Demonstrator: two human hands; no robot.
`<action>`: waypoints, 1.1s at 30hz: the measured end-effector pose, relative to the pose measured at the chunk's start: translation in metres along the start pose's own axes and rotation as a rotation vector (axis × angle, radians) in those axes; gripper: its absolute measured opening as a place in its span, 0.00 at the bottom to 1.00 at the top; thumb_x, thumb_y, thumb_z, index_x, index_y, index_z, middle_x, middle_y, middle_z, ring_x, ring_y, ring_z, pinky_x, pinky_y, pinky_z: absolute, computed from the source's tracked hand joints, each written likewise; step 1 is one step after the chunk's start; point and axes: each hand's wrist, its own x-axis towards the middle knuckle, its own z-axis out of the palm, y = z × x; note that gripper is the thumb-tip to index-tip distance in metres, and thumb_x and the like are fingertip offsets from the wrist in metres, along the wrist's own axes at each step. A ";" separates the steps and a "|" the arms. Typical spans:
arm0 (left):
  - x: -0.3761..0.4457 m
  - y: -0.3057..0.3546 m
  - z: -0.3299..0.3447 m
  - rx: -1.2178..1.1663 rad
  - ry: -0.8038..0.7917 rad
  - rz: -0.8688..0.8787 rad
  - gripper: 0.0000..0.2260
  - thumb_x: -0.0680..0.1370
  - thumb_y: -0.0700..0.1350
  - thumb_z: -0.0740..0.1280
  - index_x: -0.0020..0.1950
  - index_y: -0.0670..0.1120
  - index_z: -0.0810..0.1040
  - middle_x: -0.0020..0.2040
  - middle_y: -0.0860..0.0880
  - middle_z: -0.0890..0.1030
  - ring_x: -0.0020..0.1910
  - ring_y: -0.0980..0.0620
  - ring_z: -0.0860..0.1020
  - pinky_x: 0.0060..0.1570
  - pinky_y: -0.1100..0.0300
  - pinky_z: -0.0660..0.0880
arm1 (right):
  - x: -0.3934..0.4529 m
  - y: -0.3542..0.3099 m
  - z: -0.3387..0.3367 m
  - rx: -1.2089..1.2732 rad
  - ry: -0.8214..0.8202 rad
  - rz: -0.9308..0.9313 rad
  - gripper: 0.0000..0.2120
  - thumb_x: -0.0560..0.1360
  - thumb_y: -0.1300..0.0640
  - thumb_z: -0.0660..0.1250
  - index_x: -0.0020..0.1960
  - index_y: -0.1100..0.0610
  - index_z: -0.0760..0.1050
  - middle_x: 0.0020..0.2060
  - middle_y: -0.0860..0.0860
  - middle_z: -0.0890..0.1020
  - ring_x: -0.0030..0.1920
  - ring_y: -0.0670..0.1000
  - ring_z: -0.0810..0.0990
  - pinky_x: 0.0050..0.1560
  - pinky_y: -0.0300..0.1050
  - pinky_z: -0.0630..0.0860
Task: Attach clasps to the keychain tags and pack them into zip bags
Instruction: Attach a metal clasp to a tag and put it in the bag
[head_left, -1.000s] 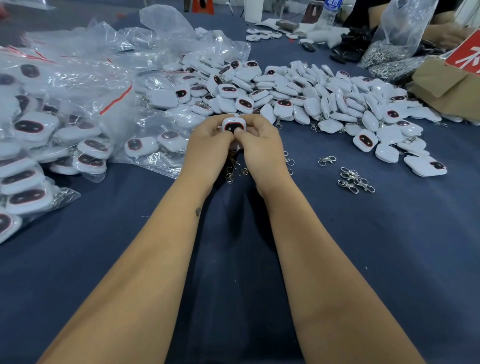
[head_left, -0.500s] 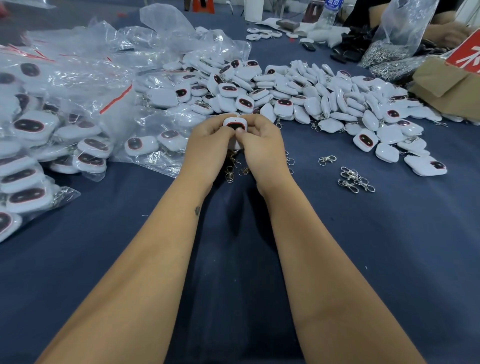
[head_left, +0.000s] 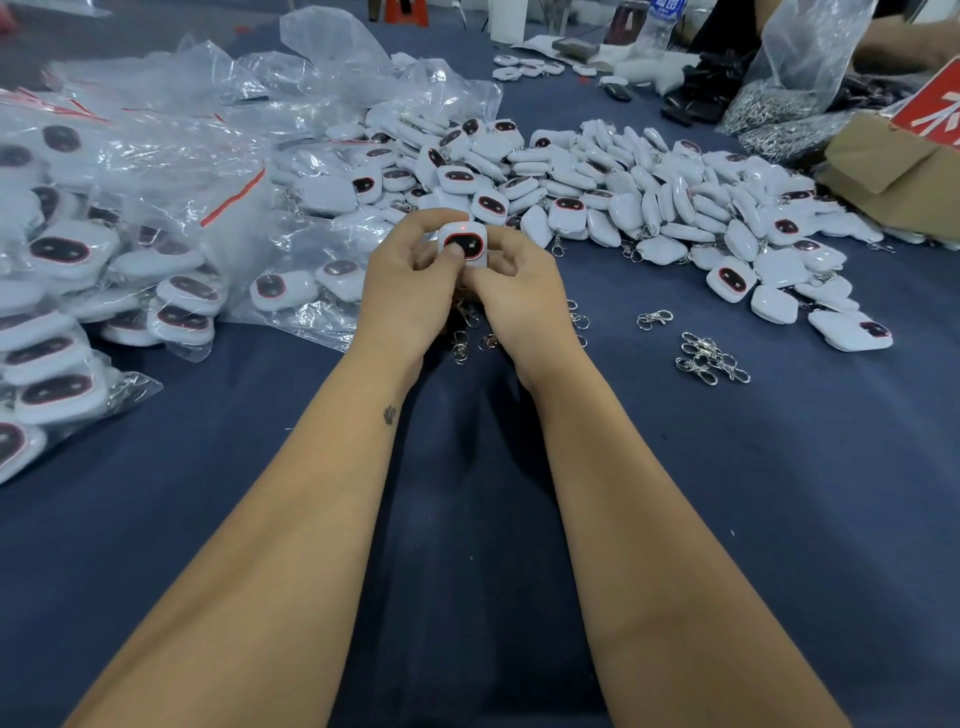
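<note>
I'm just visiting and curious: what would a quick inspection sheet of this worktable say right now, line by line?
Surface: dark blue cloth-covered table.
Job's things: one white keychain tag held up between both hands; big loose pile of tags behind; loose metal clasps to the right; filled zip bags on the left.
Clutter: cardboard box, clear bag of metal parts, water bottle at the far edge.
Hands: left hand and right hand both grip the tag, left thumb on its dark face.
Cables: nothing seen.
Surroundings: another person's arm at the far right corner.
</note>
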 end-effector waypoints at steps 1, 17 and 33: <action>0.000 0.000 0.000 0.001 0.003 -0.006 0.14 0.79 0.36 0.63 0.51 0.55 0.81 0.43 0.49 0.84 0.42 0.52 0.81 0.39 0.61 0.75 | 0.000 0.000 -0.001 0.003 -0.001 -0.001 0.13 0.75 0.68 0.65 0.49 0.51 0.78 0.45 0.56 0.86 0.48 0.55 0.85 0.56 0.56 0.80; 0.000 0.002 -0.001 -0.050 0.012 -0.091 0.13 0.79 0.40 0.63 0.56 0.55 0.81 0.53 0.43 0.84 0.42 0.51 0.81 0.36 0.61 0.76 | 0.000 0.000 0.001 -0.081 0.032 -0.002 0.07 0.75 0.63 0.68 0.52 0.55 0.79 0.42 0.56 0.85 0.44 0.56 0.84 0.53 0.58 0.80; 0.000 -0.007 -0.011 0.870 0.200 0.185 0.18 0.74 0.53 0.69 0.62 0.50 0.76 0.54 0.50 0.80 0.55 0.48 0.77 0.46 0.55 0.71 | 0.002 0.001 -0.005 0.199 0.243 0.011 0.09 0.77 0.69 0.62 0.51 0.56 0.69 0.39 0.55 0.81 0.38 0.52 0.80 0.41 0.43 0.80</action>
